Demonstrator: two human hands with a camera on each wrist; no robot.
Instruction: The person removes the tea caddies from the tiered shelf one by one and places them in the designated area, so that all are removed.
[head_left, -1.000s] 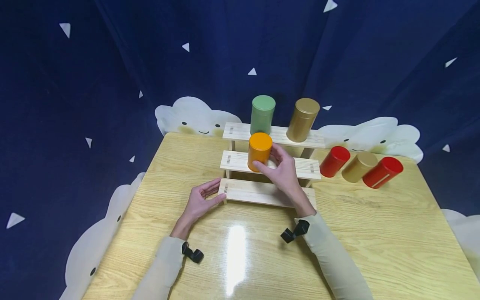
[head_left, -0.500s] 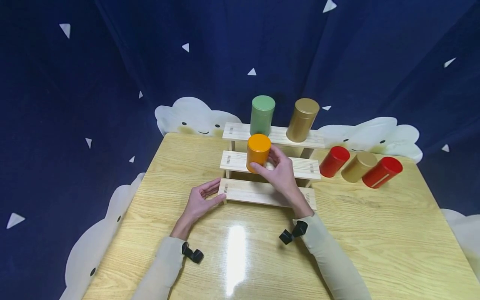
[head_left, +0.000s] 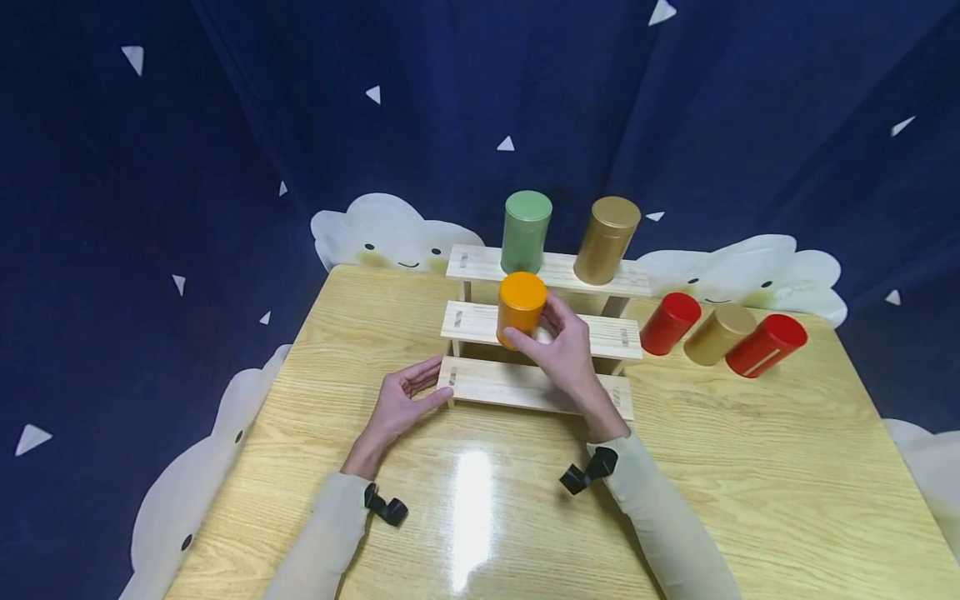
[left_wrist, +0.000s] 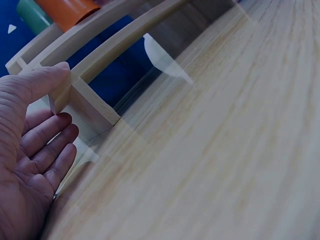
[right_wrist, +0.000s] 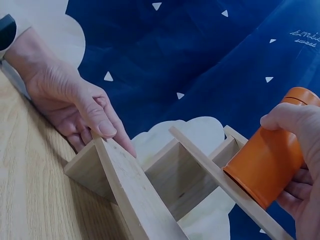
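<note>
My right hand (head_left: 564,346) grips an orange lidded canister (head_left: 521,310), thumb on its near side and fingers round its right. The canister stands at the middle board of a three-step wooden rack (head_left: 517,383); in the right wrist view its base (right_wrist: 245,185) meets that board near the front edge. At the lowest board's left end, my left hand (head_left: 399,406) holds the corner, with the thumb on top. The left wrist view shows that hand's other fingers (left_wrist: 50,140) below and beside the board's end. A green canister (head_left: 526,233) and a gold canister (head_left: 606,242) stand on the top board.
Right of the rack, a red canister (head_left: 670,323), a gold one (head_left: 720,333) and another red one (head_left: 765,345) stand in a row on the wooden table (head_left: 750,467). Behind hangs a dark blue curtain (head_left: 420,150) with white clouds and triangles.
The orange canister and my right hand have shifted slightly toward me over the middle board. My left hand stays at the rack's end, and the other canisters have not moved.
</note>
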